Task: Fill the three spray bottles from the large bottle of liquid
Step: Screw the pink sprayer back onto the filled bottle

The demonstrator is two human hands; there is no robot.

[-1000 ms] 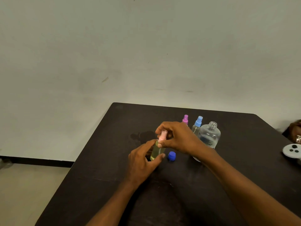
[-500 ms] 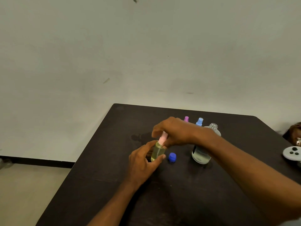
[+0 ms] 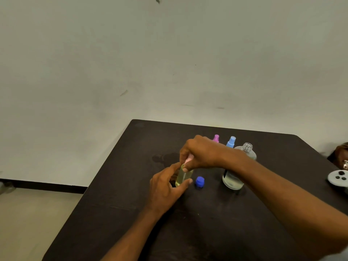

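A small spray bottle (image 3: 183, 175) with yellowish liquid stands on the dark table (image 3: 207, 223). My left hand (image 3: 165, 189) grips its body from the left. My right hand (image 3: 199, 153) is closed on its pale pink spray top (image 3: 188, 159) from above. Behind my right hand stand two more spray bottles, one with a magenta top (image 3: 216, 138) and one with a light blue top (image 3: 231, 141); their bodies are mostly hidden. The large clear bottle (image 3: 232, 180), uncapped and holding a little liquid, stands behind my right forearm. Its blue cap (image 3: 199, 181) lies beside the small bottle.
A wet patch (image 3: 163, 157) marks the table behind the hands. A round grey device with dark buttons (image 3: 338, 178) lies at the right table edge, with a brown object (image 3: 341, 152) behind it. The table's left edge drops to the floor.
My right hand has shifted left over the pink top and my right forearm has swung across the large bottle. The left hand and the small bottle have stayed in place.
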